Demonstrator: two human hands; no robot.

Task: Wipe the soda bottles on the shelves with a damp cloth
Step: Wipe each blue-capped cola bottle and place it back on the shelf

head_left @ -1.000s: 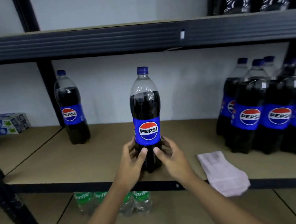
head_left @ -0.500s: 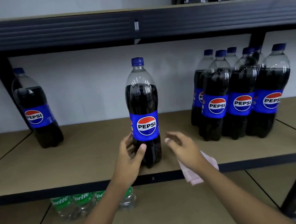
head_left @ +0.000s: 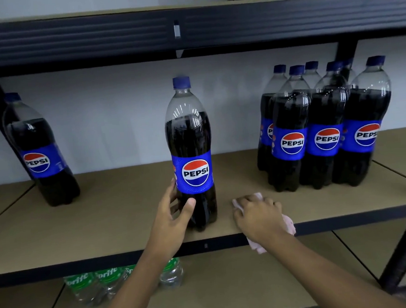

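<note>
A tall Pepsi bottle (head_left: 190,152) with a blue cap stands upright at the middle of the brown shelf (head_left: 119,215). My left hand (head_left: 171,216) grips its lower part, thumb in front and fingers round the left side. To the right of the bottle, my right hand (head_left: 256,213) lies on a pale pink cloth (head_left: 289,224) at the shelf's front edge, fingers curled onto it. Most of the cloth is hidden under the hand; a corner hangs over the edge.
A cluster of several Pepsi bottles (head_left: 323,131) stands at the right of the shelf. A single Pepsi bottle (head_left: 39,153) stands at the far left. Sprite bottles (head_left: 105,283) sit on the lower shelf. A black beam (head_left: 188,29) of the upper shelf runs overhead.
My right hand let go of the middle bottle, moved right and came down onto the cloth. My left hand stayed on the bottle. The view shifted right.
</note>
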